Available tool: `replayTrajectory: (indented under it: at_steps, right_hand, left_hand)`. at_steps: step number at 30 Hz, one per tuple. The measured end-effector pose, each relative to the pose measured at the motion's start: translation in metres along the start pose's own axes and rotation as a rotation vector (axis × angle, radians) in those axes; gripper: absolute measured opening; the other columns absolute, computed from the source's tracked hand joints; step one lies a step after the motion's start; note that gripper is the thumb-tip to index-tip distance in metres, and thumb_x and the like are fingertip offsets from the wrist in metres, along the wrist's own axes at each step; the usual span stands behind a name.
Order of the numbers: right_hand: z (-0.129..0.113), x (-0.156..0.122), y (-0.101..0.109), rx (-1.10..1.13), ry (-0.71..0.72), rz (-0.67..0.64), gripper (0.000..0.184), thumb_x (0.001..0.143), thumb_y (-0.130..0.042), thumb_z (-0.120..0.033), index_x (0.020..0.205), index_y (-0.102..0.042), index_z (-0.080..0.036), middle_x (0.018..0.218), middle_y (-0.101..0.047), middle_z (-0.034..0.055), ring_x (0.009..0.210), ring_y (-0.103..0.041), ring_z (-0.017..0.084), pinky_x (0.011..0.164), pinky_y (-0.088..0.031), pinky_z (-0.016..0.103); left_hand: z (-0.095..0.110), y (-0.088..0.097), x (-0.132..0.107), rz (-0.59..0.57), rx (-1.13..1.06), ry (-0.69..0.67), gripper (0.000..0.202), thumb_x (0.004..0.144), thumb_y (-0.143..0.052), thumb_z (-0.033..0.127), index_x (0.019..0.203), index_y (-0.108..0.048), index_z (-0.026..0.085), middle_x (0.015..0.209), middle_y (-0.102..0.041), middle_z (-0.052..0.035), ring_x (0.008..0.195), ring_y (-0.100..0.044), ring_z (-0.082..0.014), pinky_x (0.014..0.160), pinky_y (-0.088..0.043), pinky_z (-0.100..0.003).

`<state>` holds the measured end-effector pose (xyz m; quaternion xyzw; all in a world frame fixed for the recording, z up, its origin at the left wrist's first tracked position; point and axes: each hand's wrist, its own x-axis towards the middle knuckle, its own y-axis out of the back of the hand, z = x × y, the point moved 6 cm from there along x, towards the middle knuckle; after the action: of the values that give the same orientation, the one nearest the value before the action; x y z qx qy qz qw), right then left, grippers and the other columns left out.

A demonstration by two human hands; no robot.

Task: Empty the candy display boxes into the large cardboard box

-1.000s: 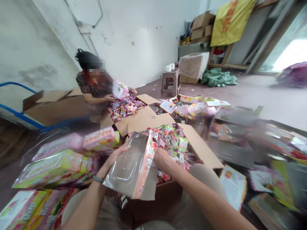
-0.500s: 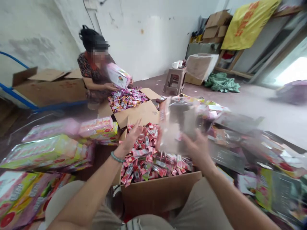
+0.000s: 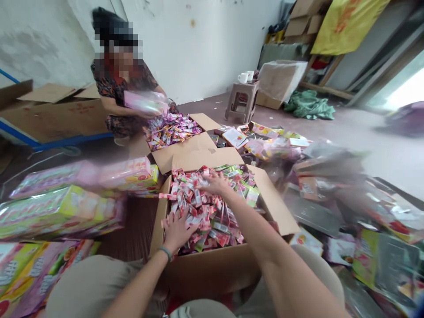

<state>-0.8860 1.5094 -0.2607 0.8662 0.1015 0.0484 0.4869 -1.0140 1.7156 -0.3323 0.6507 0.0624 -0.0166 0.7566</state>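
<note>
A cardboard box (image 3: 212,267) stands between my knees, full of small pink, red and green wrapped packets (image 3: 212,221). My left hand (image 3: 179,229) lies on the packets near the box's left side, palm down with fingers spread. Farther in, my right hand (image 3: 217,183) reaches over the heap and touches the packets at the back, its fingers apart and somewhat blurred. I see nothing gripped in either hand. The box's right flap (image 3: 276,198) is folded outward.
Across from me a person (image 3: 129,84) holds a pink carton (image 3: 147,104) over a second box of purple packets (image 3: 177,130). Bright printed cartons (image 3: 66,212) are stacked at left. Empty clear packaging (image 3: 318,216) is piled at right. A stool (image 3: 241,101) with white cups stands behind.
The blurred clear package near my right hand is gone from it. Both hands have come down onto the packets, the right one moving leftward. The person opposite has lowered and tilted the pink carton.
</note>
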Motion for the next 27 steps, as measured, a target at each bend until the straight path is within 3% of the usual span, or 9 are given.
replayTrajectory:
  at_steps: [2,4,6,10,15,19,23,25,27]
  right_hand:
    - [-0.011,-0.011,-0.037,-0.103,0.043,-0.083,0.079,0.082,-0.062,-0.082,0.146,-0.056,-0.035,0.159,-0.041,0.015,0.147,-0.026,0.05,0.107,-0.03,0.078]
    - [-0.012,-0.038,-0.059,-0.194,0.123,-0.045,0.079,0.083,-0.061,-0.082,0.142,-0.059,-0.03,0.159,-0.039,0.0175,0.148,-0.023,0.05,0.108,-0.031,0.076]
    - [-0.009,-0.07,-0.076,-0.24,0.188,-0.001,0.076,0.087,-0.057,-0.079,0.142,-0.058,-0.026,0.16,-0.037,0.0194,0.149,-0.022,0.05,0.109,-0.03,0.075]
    - [0.003,-0.111,-0.109,-0.219,0.192,0.005,0.071,0.095,-0.049,-0.072,0.149,-0.052,-0.025,0.159,-0.038,0.0203,0.149,-0.024,0.049,0.113,-0.024,0.076]
    - [0.001,-0.089,-0.138,-0.12,0.147,-0.005,0.067,0.096,-0.051,-0.066,0.148,-0.053,-0.024,0.16,-0.038,0.0199,0.148,-0.025,0.05,0.112,-0.02,0.08]
    - [-0.009,-0.057,-0.134,-0.015,0.142,0.084,0.058,0.095,-0.056,-0.062,0.137,-0.062,-0.021,0.156,-0.043,0.0225,0.142,-0.033,0.055,0.104,-0.024,0.084]
    - [-0.011,-0.058,-0.108,0.048,0.13,0.11,0.059,0.086,-0.071,-0.059,0.136,-0.065,-0.028,0.153,-0.048,0.0209,0.141,-0.036,0.056,0.108,-0.022,0.084]
    - [-0.01,-0.069,-0.088,0.072,0.125,0.084,0.066,0.08,-0.077,-0.062,0.138,-0.065,-0.034,0.153,-0.049,0.0174,0.143,-0.033,0.057,0.112,-0.017,0.084]
    - [-0.008,-0.082,-0.062,0.083,0.158,0.077,0.066,0.081,-0.074,-0.068,0.139,-0.064,-0.038,0.156,-0.047,0.0121,0.146,-0.029,0.058,0.112,-0.014,0.086]
  left_hand:
    - [-0.01,-0.009,-0.015,0.107,-0.103,0.019,0.086,0.093,-0.051,0.063,0.164,-0.028,0.02,0.165,-0.033,-0.0215,0.155,-0.025,-0.0404,0.122,-0.016,-0.066]
    - [-0.012,-0.01,-0.024,0.219,-0.187,0.003,0.095,0.094,-0.049,0.065,0.167,-0.014,0.016,0.169,-0.02,-0.0248,0.157,-0.02,-0.037,0.123,-0.017,-0.064]
    - [-0.006,-0.01,-0.024,0.275,-0.158,-0.039,0.098,0.092,-0.052,0.068,0.167,-0.014,0.018,0.171,-0.01,-0.0252,0.158,-0.016,-0.0391,0.122,-0.017,-0.066]
    - [0.006,-0.028,-0.009,0.225,0.042,0.005,0.073,0.097,-0.051,0.058,0.161,-0.038,0.025,0.172,-0.016,-0.0193,0.155,-0.018,-0.0465,0.12,-0.014,-0.07]
    - [-0.005,-0.053,0.033,0.125,0.057,0.019,0.071,0.101,-0.043,0.054,0.164,-0.031,0.024,0.172,-0.017,-0.0182,0.156,-0.014,-0.0459,0.118,-0.02,-0.071]
    - [-0.014,-0.042,0.067,0.037,-0.02,0.062,0.068,0.103,-0.039,0.049,0.166,-0.025,0.028,0.173,-0.014,-0.017,0.155,-0.021,-0.043,0.116,-0.029,-0.067]
    - [-0.007,-0.013,0.061,-0.086,-0.026,0.07,0.07,0.1,-0.044,0.053,0.164,-0.031,0.028,0.171,-0.018,-0.0196,0.152,-0.026,-0.0474,0.113,-0.03,-0.07]
    - [-0.005,0.013,0.052,0.026,-0.036,0.024,0.071,0.098,-0.047,0.058,0.161,-0.04,0.026,0.167,-0.025,-0.0212,0.15,-0.031,-0.0464,0.113,-0.031,-0.07]
    - [-0.009,0.051,0.051,0.291,-0.076,-0.026,0.07,0.096,-0.049,0.062,0.154,-0.049,0.024,0.162,-0.033,-0.0215,0.147,-0.037,-0.0418,0.114,-0.035,-0.063]
